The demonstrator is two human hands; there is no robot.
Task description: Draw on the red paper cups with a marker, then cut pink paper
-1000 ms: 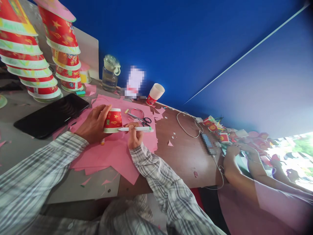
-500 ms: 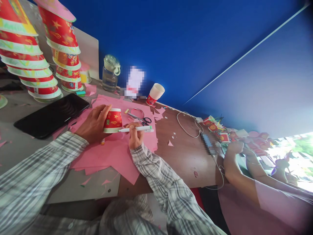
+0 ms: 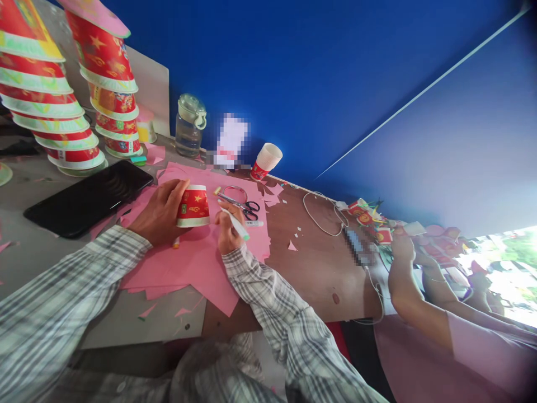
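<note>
My left hand (image 3: 161, 212) is closed on a red paper cup (image 3: 194, 208) with gold stars, held upside down with its wide white rim low. To its right, my right hand (image 3: 229, 230) grips a white marker (image 3: 235, 223) with a green end, slanting down to the right. The marker's other end is apart from the cup. Just beyond the right hand, scissors (image 3: 247, 208) with black handles lie on pink paper (image 3: 176, 268). A white marker cap or second pen (image 3: 254, 223) rests beside them. Both hands are above the pink sheets.
Two leaning stacks of red cups (image 3: 119, 101) stand at the left behind a black phone (image 3: 88, 198). A glass jar (image 3: 188, 129) and nested paper cups (image 3: 267, 159) are along the blue wall. A white cable (image 3: 323, 224) crosses the table. Another person's arms (image 3: 405, 274) are at the right.
My right hand has turned the marker away from the cup's rim, so it slants more. The cup has shifted and turned slightly in my left hand. The other person's arms have moved a little.
</note>
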